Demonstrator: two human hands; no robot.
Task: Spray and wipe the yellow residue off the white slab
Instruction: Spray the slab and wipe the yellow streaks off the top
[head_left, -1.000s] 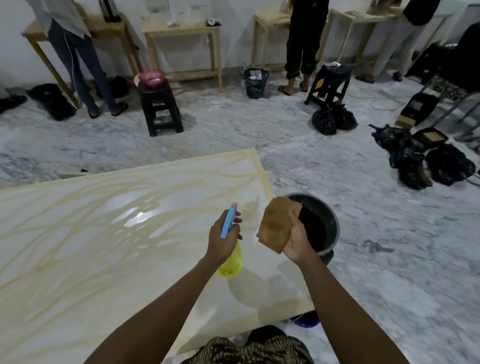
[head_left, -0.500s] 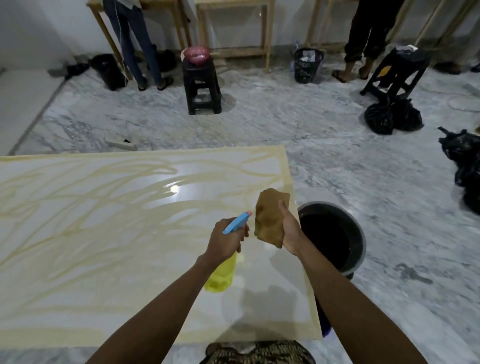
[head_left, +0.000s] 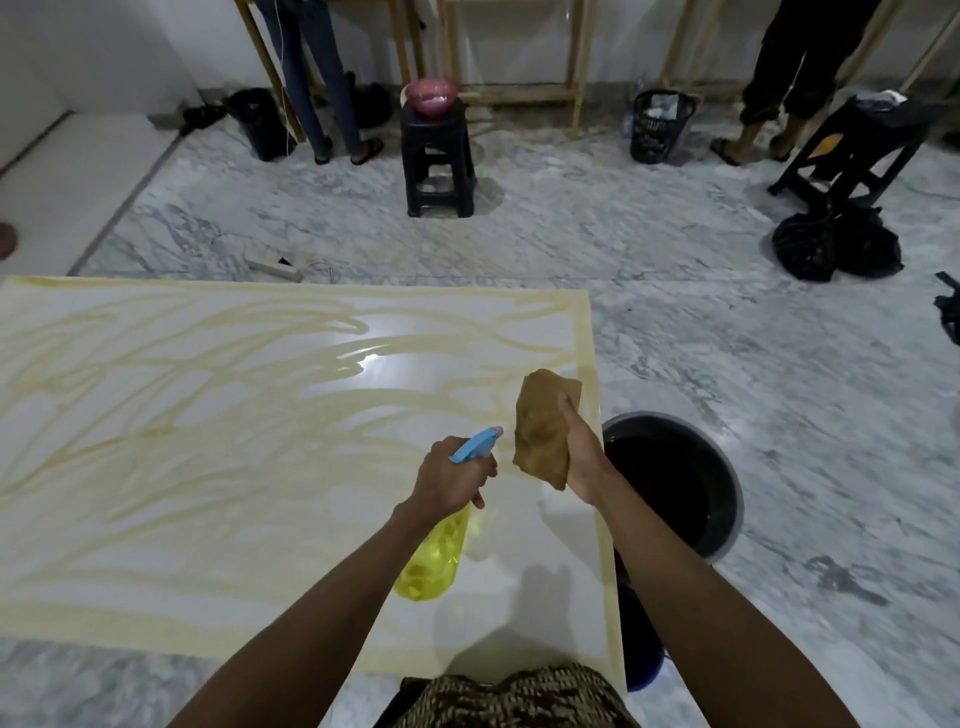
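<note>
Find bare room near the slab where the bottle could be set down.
Free: the slab's left expanse, and floor between slab and stool. Crowded: the right edge, where the bucket stands close, and by the bags.

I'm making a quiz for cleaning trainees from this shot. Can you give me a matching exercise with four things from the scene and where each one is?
Things:
1. spray bottle
2. brown cloth
3. dark bucket
4. pink bowl

Places:
A. on the black stool
B. gripped in the right hand
C. on the floor beside the right edge of the white slab
D. gripped in the left hand

Pairs: 1-D, 2-B, 3-C, 4-A
</note>
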